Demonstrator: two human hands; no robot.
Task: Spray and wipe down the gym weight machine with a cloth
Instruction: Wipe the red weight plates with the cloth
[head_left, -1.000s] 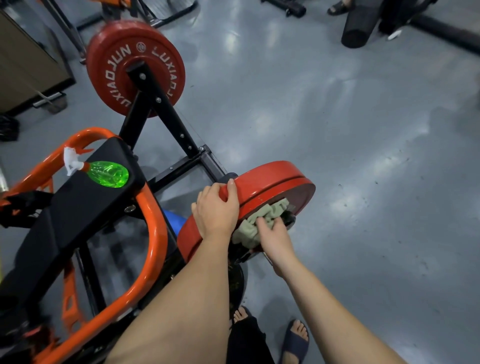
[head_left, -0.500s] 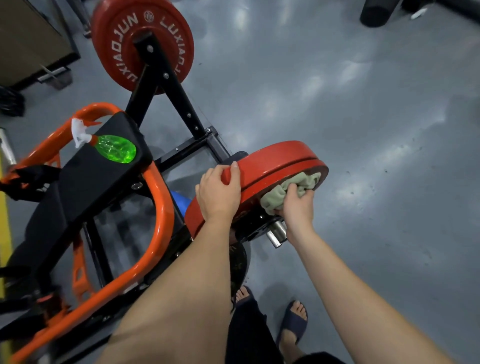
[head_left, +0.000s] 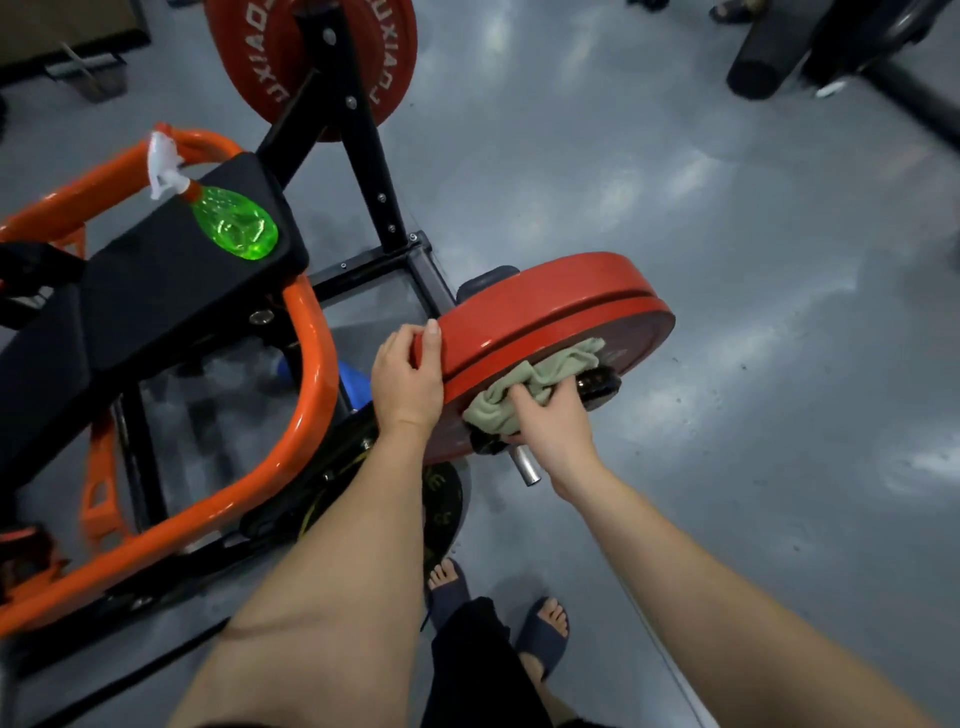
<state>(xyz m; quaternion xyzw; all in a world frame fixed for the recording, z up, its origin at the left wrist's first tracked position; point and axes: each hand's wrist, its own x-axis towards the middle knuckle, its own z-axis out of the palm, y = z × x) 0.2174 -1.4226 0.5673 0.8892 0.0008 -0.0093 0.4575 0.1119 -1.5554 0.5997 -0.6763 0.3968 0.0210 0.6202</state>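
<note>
A red weight plate (head_left: 550, 306) hangs on the machine's steel sleeve (head_left: 523, 465) in the middle of the view. My left hand (head_left: 405, 382) grips the plate's near rim, thumb over the top. My right hand (head_left: 550, 423) holds a crumpled pale green cloth (head_left: 524, 384) against the plate's outer face, beside the black collar (head_left: 600, 384). A green spray bottle (head_left: 228, 226) with a white trigger lies on the black seat pad (head_left: 156, 291) to the left. The orange frame tube (head_left: 291, 431) curves round the pad.
A second red plate (head_left: 311, 57) hangs on the black upright at the top. A black plate (head_left: 441, 512) stands by my sandalled feet (head_left: 540, 634). Black roller pads and other equipment (head_left: 769, 52) sit top right. Grey floor (head_left: 727, 312) stretches to the right.
My right hand has carried the cloth back along the plate's face, from its far right edge toward the hub and lower left. The left hand keeps its grip on the rim.
</note>
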